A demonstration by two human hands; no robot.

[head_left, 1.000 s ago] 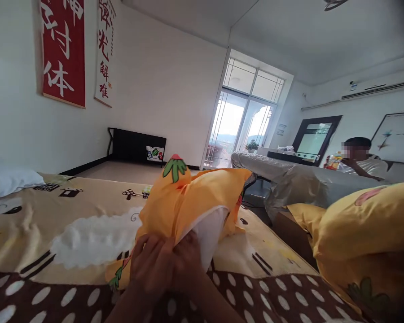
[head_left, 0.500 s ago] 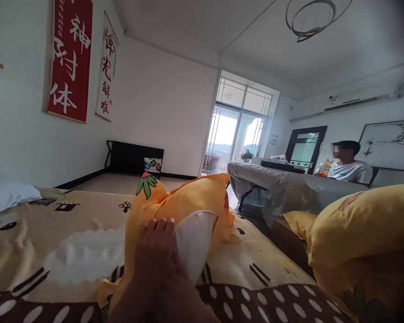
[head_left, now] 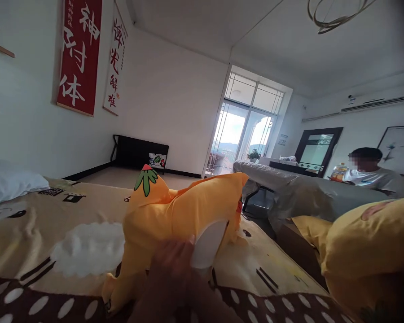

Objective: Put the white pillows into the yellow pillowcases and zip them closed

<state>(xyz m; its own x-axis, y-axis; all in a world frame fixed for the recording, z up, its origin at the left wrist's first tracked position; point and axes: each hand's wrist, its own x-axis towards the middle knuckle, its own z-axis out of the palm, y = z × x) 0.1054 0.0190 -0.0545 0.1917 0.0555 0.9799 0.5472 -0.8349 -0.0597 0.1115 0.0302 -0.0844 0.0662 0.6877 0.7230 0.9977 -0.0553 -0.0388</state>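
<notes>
An orange-yellow pillowcase (head_left: 188,202) with a green-leaf print sits in front of me on the bed, bulging around a white pillow (head_left: 209,244) that shows through its open side. My left hand (head_left: 170,255) is closed on the cloth beside the opening, its fingers blurred. Close against it, lower and to the right, my right hand (head_left: 197,280) is dark and partly covered; its fingers are hidden. The near lower part of the pillowcase is behind my hands and forearms.
Beneath is a patterned bedspread (head_left: 87,246). A stuffed yellow pillow (head_left: 366,242) lies at the right edge, a white pillow or bedding (head_left: 13,181) at the far left. Beyond the bed are a plastic-covered table (head_left: 296,184) and a seated person (head_left: 370,172) near a bottle (head_left: 339,172).
My hands have moved down and to the right along the pillowcase. More orange cloth covers the white pillow, so less white shows. The view has shifted slightly left.
</notes>
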